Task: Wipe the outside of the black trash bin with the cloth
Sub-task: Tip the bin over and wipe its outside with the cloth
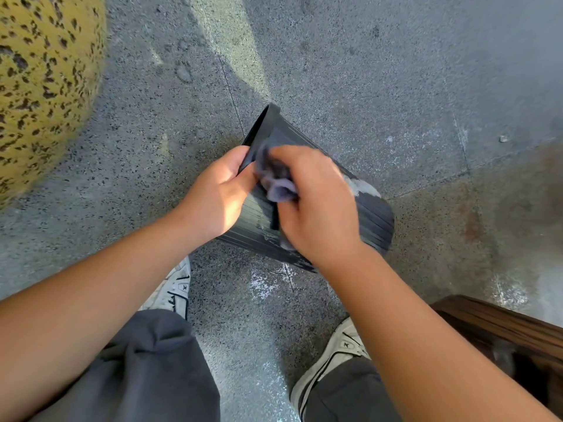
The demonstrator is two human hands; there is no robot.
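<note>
Bin: black trash bin point(376, 222), ribbed sides, lying tilted on its side above the floor point(396, 86), held betw. both hands; rim end points away from the person, base end near right. Whitish smears on ribs near base and lower edge.
Left hand point(217, 194): grips bin's rim-side edge, thumb on top, fingers point(240, 153) curled round the edge, pressed together.
Right hand point(316, 208): on top of bin wall, fingers bunched down, clutching cloth against the ribs.
Cloth point(278, 184): grey-purple, crumpled, pinned betw. right hand and bin; a bit sticks out below the palm.
Floor: grey speckled stone slabs, joints visible, white scuffs.
Shoes: pale sneakers point(175, 289), small logo mark on tongue, too small to read.
Trousers point(152, 370): dark grey.
Other: yellow speckled stone ball point(39, 86) far left; brown wooden thing point(502, 327) lower right.
Writing: none readable on bin or cloth.
</note>
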